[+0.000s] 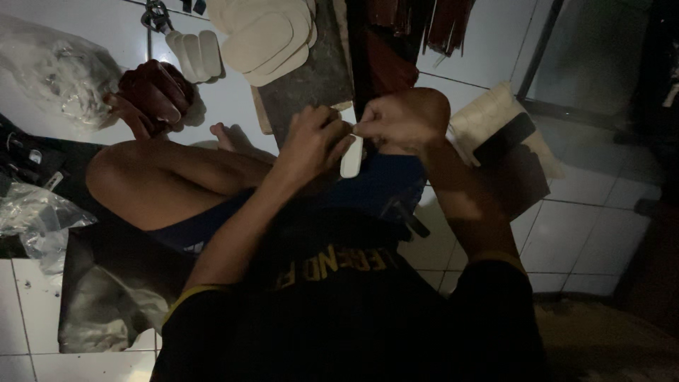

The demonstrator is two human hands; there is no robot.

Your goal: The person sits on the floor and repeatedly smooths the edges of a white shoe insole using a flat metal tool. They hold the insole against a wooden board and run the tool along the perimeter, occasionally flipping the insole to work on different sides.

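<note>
Head camera view, looking down in dim light at a person seated on a white tiled floor (587, 233) with legs folded, wearing a dark shirt and blue shorts.

Both hands meet above the lap, near the middle of the picture. The left hand (311, 141) has its grip closed around the upper end of a small white oblong piece (351, 157), which hangs upright between the two hands with its lower end over the blue shorts (382, 185). The right hand (399, 120) touches the same piece at its top, its grip pinched on the upper edge, fingers curled tightly.

Beyond the hands lies a dark grey slab (311, 78) on the floor. On the slab's far end sits a stack of cream-coloured flat cut-outs with rounded corners (265, 35). Just left of that stack are several narrow white oblong pieces side by side (194, 53), similar in shape to the one held.

Further left, another person's hand (152, 95) holds something dark reddish; what it is cannot be told. A crumpled clear plastic bag (60, 74) lies at upper left, and another one (35, 216) at the left edge. To the right of the hands, a pale cushion-like bundle (488, 117) rests on the floor with a dark flat object (506, 138) across it.
</note>
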